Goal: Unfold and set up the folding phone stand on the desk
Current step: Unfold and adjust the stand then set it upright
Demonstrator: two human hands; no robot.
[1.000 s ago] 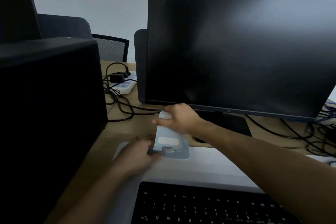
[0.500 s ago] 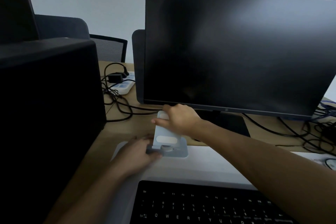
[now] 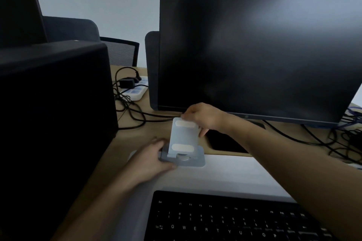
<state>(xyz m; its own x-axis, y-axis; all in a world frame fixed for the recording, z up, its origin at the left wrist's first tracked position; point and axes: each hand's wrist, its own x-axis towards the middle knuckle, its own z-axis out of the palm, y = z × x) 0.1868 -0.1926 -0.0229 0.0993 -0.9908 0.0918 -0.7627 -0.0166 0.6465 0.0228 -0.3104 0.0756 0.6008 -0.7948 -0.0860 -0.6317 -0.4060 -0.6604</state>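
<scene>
Phone stand (image 3: 183,143) upright; left hand (image 3: 151,159) grips base, right hand (image 3: 203,118) pinches backplate top.

We see the pale grey-blue phone stand (image 3: 183,143) unfolded, its flat base lying on the bench. Its back plate rises steeply and bears two white oval pads.

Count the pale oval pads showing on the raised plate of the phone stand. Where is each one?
2. The upper pad lies near the plate's top edge, beside the right hand. The lower pad sits just above the hinge. The right hand's fingers may hide others.
</scene>
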